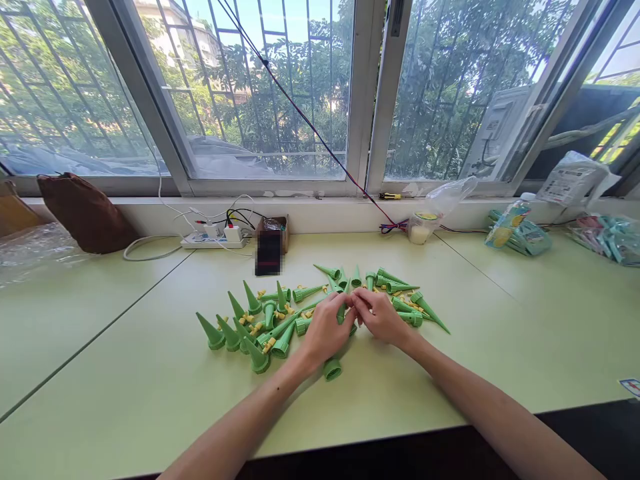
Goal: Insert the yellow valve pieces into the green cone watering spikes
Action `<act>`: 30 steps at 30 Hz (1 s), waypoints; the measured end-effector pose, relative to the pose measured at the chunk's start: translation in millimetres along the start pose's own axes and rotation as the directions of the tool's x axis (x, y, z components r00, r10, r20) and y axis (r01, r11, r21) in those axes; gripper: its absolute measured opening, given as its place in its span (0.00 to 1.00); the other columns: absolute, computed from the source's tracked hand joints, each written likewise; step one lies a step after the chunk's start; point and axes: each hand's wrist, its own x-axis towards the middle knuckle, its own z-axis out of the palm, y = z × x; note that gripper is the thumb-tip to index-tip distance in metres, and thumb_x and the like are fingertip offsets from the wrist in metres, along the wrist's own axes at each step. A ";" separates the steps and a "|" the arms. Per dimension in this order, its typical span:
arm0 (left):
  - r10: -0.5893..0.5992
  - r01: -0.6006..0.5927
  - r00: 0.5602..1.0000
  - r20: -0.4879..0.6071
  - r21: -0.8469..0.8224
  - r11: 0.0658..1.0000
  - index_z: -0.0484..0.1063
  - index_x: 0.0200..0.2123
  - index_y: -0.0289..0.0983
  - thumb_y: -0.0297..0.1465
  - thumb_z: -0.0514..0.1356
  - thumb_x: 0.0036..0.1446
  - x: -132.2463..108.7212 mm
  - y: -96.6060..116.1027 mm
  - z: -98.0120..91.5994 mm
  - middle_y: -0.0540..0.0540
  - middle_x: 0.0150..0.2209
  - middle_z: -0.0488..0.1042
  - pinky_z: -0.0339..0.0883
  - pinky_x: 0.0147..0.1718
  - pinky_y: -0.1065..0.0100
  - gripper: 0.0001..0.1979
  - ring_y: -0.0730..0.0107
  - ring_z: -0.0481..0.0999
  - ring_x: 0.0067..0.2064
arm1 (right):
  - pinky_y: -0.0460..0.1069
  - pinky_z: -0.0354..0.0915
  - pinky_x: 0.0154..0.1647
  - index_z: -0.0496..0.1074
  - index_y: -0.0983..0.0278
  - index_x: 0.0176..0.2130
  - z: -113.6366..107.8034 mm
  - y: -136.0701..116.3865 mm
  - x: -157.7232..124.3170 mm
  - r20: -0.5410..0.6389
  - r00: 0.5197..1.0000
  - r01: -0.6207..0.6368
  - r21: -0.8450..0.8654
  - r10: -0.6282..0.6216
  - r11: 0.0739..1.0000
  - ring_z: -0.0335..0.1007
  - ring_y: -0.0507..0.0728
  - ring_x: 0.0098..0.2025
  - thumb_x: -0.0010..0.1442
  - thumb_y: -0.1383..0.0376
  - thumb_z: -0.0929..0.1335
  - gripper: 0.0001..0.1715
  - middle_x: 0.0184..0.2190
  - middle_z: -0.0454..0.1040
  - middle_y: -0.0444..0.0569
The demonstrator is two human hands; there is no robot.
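Observation:
My left hand (327, 328) is closed around a green plastic watering spike (341, 313), its narrow end pointing up. Fingertips of my right hand (381, 318) pinch together against the left fingers beside this spike; any small part between them is hidden. Several more green cone-shaped spikes (259, 360) stand or lie to the left of my hands. Others (433, 313) lie to the right and behind. Small yellow valve pieces (269, 345) are scattered among them. Just below my left hand lies a spike with its open round end (333, 369) towards me.
A pale green table (150, 400) runs along the window. Towards the back are a white power strip (213, 241), a small cardboard box (280, 230) and a dark pixelated object (269, 253). A brown bag (85, 212) sits left; a bottle (510, 220) and packets (607, 237) lie right.

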 end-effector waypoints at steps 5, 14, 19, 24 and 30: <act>0.002 -0.002 1.000 0.006 0.015 1.000 0.70 0.34 0.37 0.29 0.55 0.60 -0.2 0.3 -0.5 0.48 0.33 0.72 0.64 0.37 0.66 0.05 0.69 0.70 0.35 | 0.46 0.57 0.27 0.64 0.62 0.29 -0.8 -0.2 -0.2 0.011 1.000 0.000 -0.036 0.000 0.999 0.61 0.51 0.23 0.68 0.62 0.59 0.15 0.21 0.66 0.41; -0.005 0.004 1.000 0.020 0.048 0.999 0.69 0.31 0.37 0.28 0.54 0.60 -0.2 -0.2 -0.3 0.48 0.33 0.72 0.63 0.35 0.67 0.06 0.68 0.70 0.34 | 0.46 0.56 0.28 0.60 0.61 0.28 -2.8 -0.4 -0.7 0.054 0.998 0.034 -0.101 -0.029 0.994 0.59 0.51 0.22 0.68 0.65 0.58 0.15 0.20 0.64 0.41; -0.013 0.011 1.000 0.025 0.055 0.998 0.69 0.32 0.37 0.28 0.54 0.59 -0.8 -0.1 0.1 0.48 0.32 0.72 0.63 0.35 0.67 0.06 0.68 0.70 0.35 | 0.46 0.55 0.28 0.59 0.61 0.28 -3.1 -0.4 -0.7 0.068 0.997 0.042 -0.121 -0.034 0.992 0.58 0.51 0.22 0.68 0.65 0.58 0.16 0.20 0.64 0.41; -0.004 0.004 1.000 0.013 0.054 0.999 0.70 0.32 0.37 0.27 0.54 0.59 -0.8 -1.2 0.9 0.47 0.33 0.72 0.63 0.35 0.66 0.06 0.67 0.70 0.36 | 0.46 0.54 0.27 0.58 0.61 0.27 -3.4 -2.9 -0.2 0.066 0.997 0.053 -0.127 -0.044 0.990 0.56 0.51 0.22 0.68 0.65 0.58 0.16 0.21 0.63 0.41; 0.007 -0.007 1.000 0.003 0.073 0.997 0.69 0.31 0.37 0.25 0.54 0.58 -0.7 -1.7 1.2 0.48 0.32 0.72 0.62 0.34 0.67 0.06 0.68 0.69 0.35 | 0.46 0.52 0.27 0.59 0.61 0.27 -3.6 -2.6 -0.4 0.060 0.996 0.070 -0.140 -0.063 0.988 0.54 0.51 0.23 0.68 0.66 0.58 0.15 0.21 0.62 0.41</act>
